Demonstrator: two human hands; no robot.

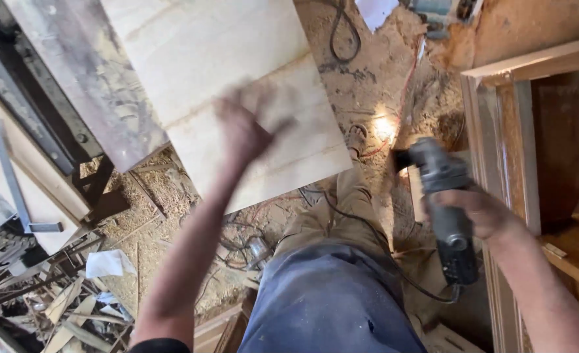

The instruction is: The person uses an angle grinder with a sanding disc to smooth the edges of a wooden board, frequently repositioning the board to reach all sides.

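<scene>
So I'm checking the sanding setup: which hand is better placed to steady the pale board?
Left. The left hand is already over the pale board, open though blurred, while the right hand grips the grey power tool.

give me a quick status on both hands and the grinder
Left hand open, blurred, over pale wood panel. Right hand gripping angle grinder, clear of the panel. Cord trailing across the lap.

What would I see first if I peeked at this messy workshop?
First, the big pale wooden board in the middle, with the left hand, blurred, over it. Next, the grey power tool on the right, held in the right hand, its black cord trailing down. Sawdust covers the floor, and wood scraps pile up at lower left.
</scene>
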